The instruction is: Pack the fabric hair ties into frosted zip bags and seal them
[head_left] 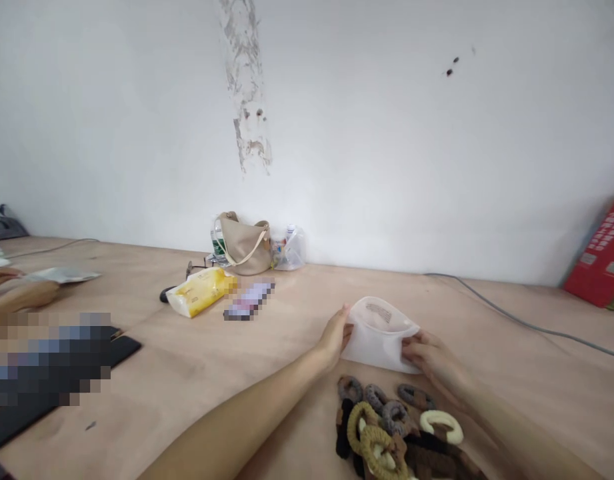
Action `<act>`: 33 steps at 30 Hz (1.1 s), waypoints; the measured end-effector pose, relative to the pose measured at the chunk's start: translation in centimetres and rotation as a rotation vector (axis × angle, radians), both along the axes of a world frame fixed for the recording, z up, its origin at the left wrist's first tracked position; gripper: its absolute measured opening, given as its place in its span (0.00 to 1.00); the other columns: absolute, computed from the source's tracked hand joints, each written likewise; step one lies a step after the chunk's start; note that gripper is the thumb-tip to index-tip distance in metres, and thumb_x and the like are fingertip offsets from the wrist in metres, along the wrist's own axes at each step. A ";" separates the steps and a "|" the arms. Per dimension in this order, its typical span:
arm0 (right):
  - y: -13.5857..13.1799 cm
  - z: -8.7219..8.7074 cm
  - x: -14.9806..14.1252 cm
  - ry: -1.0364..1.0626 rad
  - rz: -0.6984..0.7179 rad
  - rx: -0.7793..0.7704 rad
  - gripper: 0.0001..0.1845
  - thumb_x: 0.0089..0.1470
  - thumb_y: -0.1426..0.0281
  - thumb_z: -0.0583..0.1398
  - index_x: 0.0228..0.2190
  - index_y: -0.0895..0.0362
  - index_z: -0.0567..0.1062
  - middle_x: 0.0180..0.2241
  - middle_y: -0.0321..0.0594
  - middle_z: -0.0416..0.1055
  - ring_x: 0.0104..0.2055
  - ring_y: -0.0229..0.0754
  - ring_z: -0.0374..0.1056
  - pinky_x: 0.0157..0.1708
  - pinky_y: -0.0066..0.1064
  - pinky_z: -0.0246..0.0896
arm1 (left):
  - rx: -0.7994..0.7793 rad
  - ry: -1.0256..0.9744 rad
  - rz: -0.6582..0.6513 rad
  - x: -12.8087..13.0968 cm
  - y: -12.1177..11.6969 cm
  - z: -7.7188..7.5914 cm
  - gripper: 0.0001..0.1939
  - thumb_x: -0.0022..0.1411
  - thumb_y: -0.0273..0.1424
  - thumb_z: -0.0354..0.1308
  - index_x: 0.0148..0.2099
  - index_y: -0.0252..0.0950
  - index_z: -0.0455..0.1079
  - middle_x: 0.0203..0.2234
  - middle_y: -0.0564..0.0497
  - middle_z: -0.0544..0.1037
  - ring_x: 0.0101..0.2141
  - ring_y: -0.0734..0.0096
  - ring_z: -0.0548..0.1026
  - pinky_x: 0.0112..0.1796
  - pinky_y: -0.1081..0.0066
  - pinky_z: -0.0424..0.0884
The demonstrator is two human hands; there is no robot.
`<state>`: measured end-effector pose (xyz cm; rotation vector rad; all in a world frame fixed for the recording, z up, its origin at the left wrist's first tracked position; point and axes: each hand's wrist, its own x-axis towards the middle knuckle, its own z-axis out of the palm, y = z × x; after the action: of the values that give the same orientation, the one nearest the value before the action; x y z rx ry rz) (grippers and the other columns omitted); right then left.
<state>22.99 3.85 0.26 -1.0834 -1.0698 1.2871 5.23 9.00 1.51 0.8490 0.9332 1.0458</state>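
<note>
- We see fabric hair ties (381, 427) piled closest, on the wooden table (201, 380)
- Left hand (333, 338) and right hand (429, 360) apart, clamped on opposite sides of a frosted plastic pouch (379, 337)
- Pouch just beyond the pile

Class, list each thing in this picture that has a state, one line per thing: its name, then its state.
left hand, holding the pouch's left side
right hand, holding the pouch's right side
white pouch, held between both hands
hair ties, heaped in a pile
handbag, standing upright
yellow packet, lying on its side
</note>
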 end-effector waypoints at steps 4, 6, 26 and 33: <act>-0.3 0.1 -0.3 0.035 0.016 0.011 0.19 0.32 0.76 0.58 0.32 0.55 0.76 0.32 0.38 0.79 0.39 0.48 0.74 0.39 0.35 0.67 | 0.014 0.050 -0.024 -0.1 0.4 -0.2 0.23 0.68 0.42 0.44 0.42 0.28 0.71 0.33 0.42 0.79 0.39 0.63 0.77 0.48 0.66 0.68; -0.3 0.1 -0.5 0.037 0.007 0.041 0.20 0.32 0.76 0.57 0.33 0.56 0.76 0.33 0.39 0.79 0.40 0.49 0.73 0.40 0.36 0.66 | 0.068 0.066 -0.046 -0.2 0.3 -0.2 0.24 0.67 0.44 0.44 0.41 0.29 0.71 0.34 0.41 0.80 0.40 0.61 0.77 0.49 0.64 0.68; -10.2 -0.9 5.2 -1.048 0.096 0.603 0.15 0.58 0.70 0.53 0.44 0.44 0.74 0.48 0.41 0.72 0.49 0.44 0.70 0.46 0.35 0.68 | 1.270 0.733 -0.030 -6.1 -5.9 1.8 0.15 0.66 0.34 0.50 0.54 0.42 0.65 0.55 0.43 0.63 0.55 0.58 0.63 0.54 0.57 0.63; -9.7 -1.0 6.5 -1.252 -0.030 0.697 0.16 0.59 0.71 0.51 0.45 0.46 0.73 0.50 0.41 0.70 0.48 0.42 0.70 0.47 0.30 0.66 | 1.421 0.898 -0.009 -6.0 -6.1 2.5 0.14 0.65 0.21 0.47 0.50 0.38 0.67 0.53 0.43 0.65 0.49 0.64 0.69 0.49 0.65 0.69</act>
<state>29.53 -5.81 -0.76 -1.2926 -2.1675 -0.0109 -0.80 2.89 4.01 2.6434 0.7724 1.2760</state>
